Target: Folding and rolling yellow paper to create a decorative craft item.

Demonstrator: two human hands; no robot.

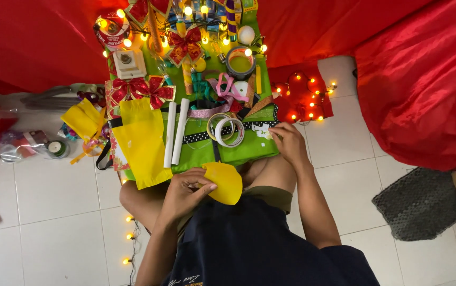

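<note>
Left hand (184,191) grips yellow paper piece (224,181) at green worktop's (206,151) near edge; right hand (290,143), fingers curled, rests on near right corner.

We see bare white floor tiles (53,212) open to the left and right of the knees. Ahead, the green board (206,151) is crowded: tape rolls (227,130), white tubes (176,132), bows (142,90) and string lights (307,98) block passage.
</note>
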